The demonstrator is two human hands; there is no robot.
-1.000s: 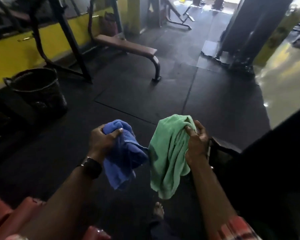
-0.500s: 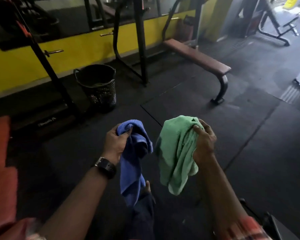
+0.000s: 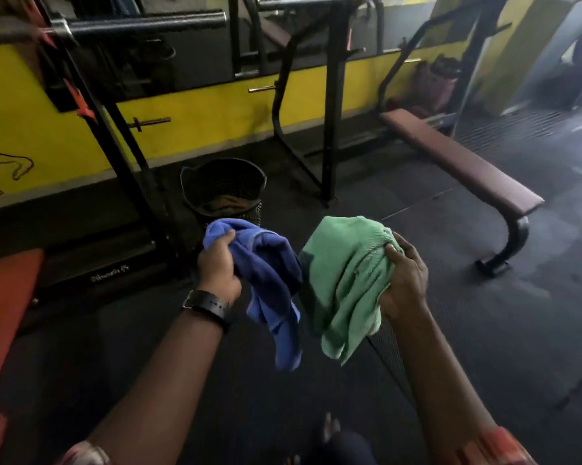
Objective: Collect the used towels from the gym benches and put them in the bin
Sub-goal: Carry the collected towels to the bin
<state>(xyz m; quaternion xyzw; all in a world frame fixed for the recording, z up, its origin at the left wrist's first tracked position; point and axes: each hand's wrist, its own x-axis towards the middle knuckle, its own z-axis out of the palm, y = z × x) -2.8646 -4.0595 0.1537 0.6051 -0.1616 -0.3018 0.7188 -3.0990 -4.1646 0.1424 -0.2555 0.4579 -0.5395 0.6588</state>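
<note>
— Blue towel [image 3: 269, 273] is hanging from the left hand [image 3: 219, 266], whose fingers are curling tight round its bunched top and whose thumb is pressing into the cloth.

— And the right hand [image 3: 403, 276] is gripping the green towel [image 3: 343, 283] in much the same way, with fingers wrapping over a crumpled wad while the rest is drooping below the wrist.

— Both towels are hanging in the air side by side. Their inner folds are touching or very nearly so; it is hard to tell which.

— The bin [image 3: 222, 177] is standing on the dark floor [image 3: 484, 330] just beyond the blue towel, near the yellow wall [image 3: 199, 109] and between black rack uprights. Something brownish [image 3: 222, 203] is lying at its bottom.

— Off to the right, a brown padded surface [image 3: 460, 162] is stretching away on a curved black leg, well apart from both hands.

— An orange pad [image 3: 0, 313] is showing at the left edge, and a dark watch [image 3: 209, 305] is sitting on the left wrist.

— Both arms are reaching forward over the floor.
</note>
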